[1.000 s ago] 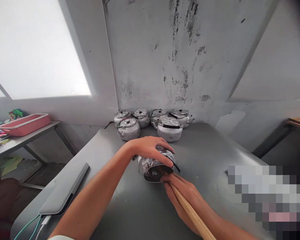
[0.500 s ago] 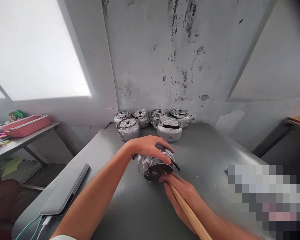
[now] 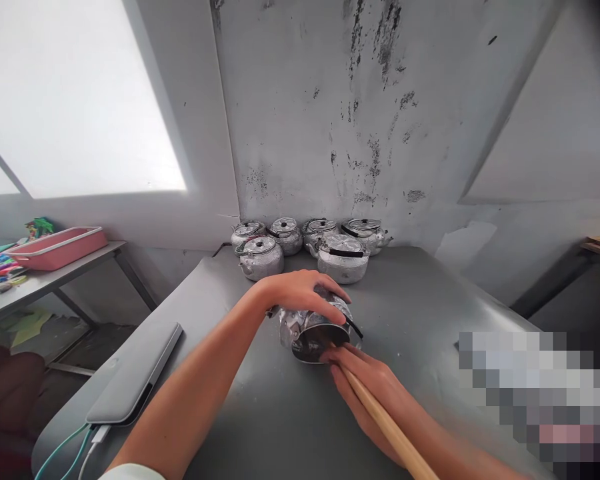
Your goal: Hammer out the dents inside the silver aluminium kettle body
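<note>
A silver metal kettle (image 3: 289, 329) lies tilted on the grey table, its round mouth facing me and its black handle (image 3: 353, 327) at the right. My left hand (image 3: 305, 293) is closed over the kettle's upper side, thumb near the rim. In my right hand (image 3: 367, 380) is a light wooden stick (image 3: 387, 427), gripped close to the mouth. The stick's far end goes inside the kettle, where its tip is hidden. Behind stand several similar kettles with lids, among them a front left kettle (image 3: 261, 260) and a front right kettle (image 3: 343, 263).
A grey power bank or similar flat device (image 3: 135, 380) with cables lies on the table's left side. On a side table at the left stands a pink basket (image 3: 60, 250) beside colourful small items. A stained wall (image 3: 300, 133) rises behind the kettles.
The whole view has shifted slightly to the right. Both hands keep their holds on the kettle and the wooden stick, with little visible movement.
</note>
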`<state>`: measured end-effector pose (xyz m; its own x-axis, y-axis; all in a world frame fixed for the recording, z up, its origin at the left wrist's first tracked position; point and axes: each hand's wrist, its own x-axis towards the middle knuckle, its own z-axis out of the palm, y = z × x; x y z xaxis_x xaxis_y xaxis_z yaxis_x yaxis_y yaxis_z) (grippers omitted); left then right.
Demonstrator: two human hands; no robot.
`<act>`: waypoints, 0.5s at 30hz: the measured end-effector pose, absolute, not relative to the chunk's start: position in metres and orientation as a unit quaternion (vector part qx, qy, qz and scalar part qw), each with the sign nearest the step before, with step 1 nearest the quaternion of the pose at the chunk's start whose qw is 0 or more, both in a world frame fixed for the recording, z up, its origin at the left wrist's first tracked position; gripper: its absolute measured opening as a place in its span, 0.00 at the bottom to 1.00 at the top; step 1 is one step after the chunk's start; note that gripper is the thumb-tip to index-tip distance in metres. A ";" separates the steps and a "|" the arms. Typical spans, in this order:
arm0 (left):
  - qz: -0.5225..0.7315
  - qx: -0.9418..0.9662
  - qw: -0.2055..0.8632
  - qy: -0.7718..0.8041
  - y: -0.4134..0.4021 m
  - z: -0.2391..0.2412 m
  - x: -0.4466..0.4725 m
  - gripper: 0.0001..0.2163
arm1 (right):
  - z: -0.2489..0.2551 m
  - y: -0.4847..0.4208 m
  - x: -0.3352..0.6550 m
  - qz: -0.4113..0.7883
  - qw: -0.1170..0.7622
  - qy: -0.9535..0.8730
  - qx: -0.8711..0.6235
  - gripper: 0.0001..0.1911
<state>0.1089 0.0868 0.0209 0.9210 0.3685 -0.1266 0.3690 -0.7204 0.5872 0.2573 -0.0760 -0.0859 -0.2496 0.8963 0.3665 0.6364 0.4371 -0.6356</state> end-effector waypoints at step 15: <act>-0.032 0.933 0.272 0.233 0.070 0.027 0.115 0.33 | -0.079 -0.076 0.265 0.231 0.309 -0.784 -0.486 0.04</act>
<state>0.1146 0.0698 0.0273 0.8893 0.4175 -0.1868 0.4525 -0.7438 0.4919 0.2652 -0.0757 -0.0788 -0.3361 0.9053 0.2598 0.6191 0.4202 -0.6635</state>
